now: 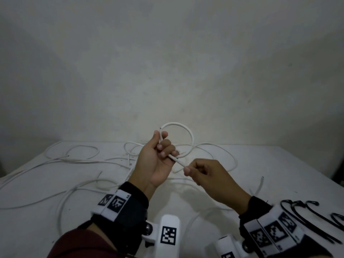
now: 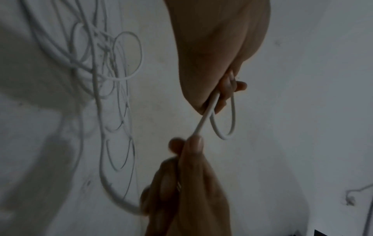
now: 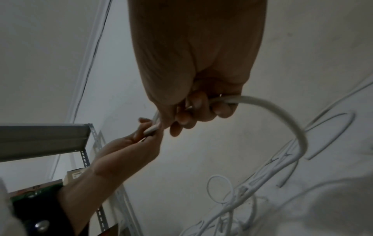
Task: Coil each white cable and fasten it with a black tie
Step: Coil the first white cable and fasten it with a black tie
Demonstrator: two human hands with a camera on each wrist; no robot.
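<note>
From the head camera, the left hand [image 1: 155,161] gripped 1 raised loop of the white cable [image 1: 183,127] above the table [image 1: 279,164], while the right hand [image 1: 210,180] pinched its trailing length. The left wrist camera showed curled fingers [image 2: 228,89] clamping that loop. In the right wrist view, fingers [image 3: 193,111] curled around the cable.

Loose white cables [image 1: 80,161] sprawl across the table's [image 1: 279,164] left and middle; black ties [image 1: 312,216] crowd its near-right corner.

The right hand [image 3: 193,89] hangs from twelve o'clock, fingers curled round a white cable [image 3: 282,115] that arcs away toward three o'clock and drops to the loose cables [image 3: 232,199] tangled on the surface [image 3: 201,159] at five o'clock. From eight o'clock the left hand [image 3: 129,151] reaches up, its grip pinching the same cable beside the right fingers [image 3: 183,118]. A metal shelf [image 3: 42,137] stands at nine o'clock.
</note>
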